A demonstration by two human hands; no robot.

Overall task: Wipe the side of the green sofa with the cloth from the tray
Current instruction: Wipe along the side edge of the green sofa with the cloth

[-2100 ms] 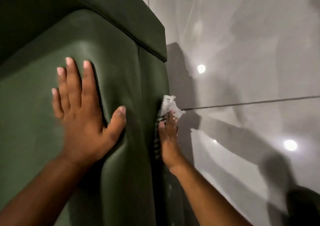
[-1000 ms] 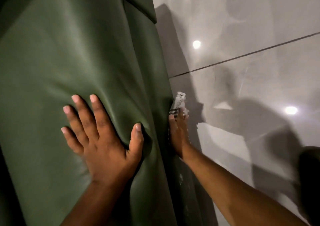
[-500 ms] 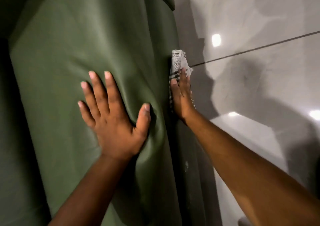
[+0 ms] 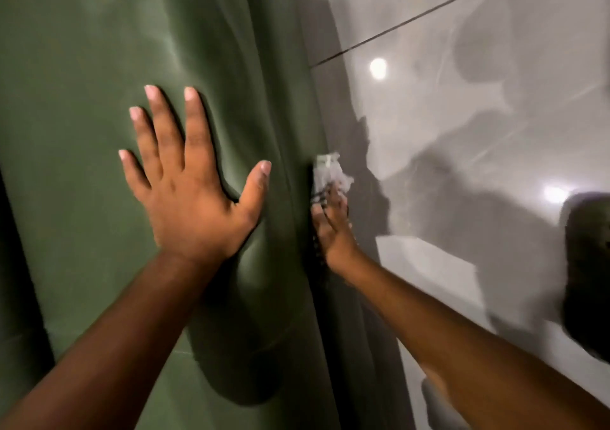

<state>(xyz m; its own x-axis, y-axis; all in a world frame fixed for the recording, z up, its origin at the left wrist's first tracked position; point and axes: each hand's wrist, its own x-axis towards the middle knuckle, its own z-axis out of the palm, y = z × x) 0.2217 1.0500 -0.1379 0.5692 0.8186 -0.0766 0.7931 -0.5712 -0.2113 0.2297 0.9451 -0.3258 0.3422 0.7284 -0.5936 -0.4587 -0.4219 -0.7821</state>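
The green sofa (image 4: 82, 66) fills the left half of the head view, its top surface facing me and its side dropping away at the right edge. My left hand (image 4: 191, 192) lies flat on the top, fingers spread, pressing a dent into the upholstery. My right hand (image 4: 331, 228) reaches over the edge and presses a white cloth with dark stripes (image 4: 326, 173) against the sofa's side. Most of the cloth is hidden under the fingers and palm; its upper end sticks out above the fingertips.
Glossy grey floor tiles (image 4: 478, 116) with a dark grout line and bright light reflections lie to the right of the sofa. A dark object (image 4: 587, 264) sits at the right edge. My shadow falls across the tiles.
My right hand has slid the cloth back down along the sofa's side after moving it up. The left hand stays pressed flat on top. The view has shifted slightly.
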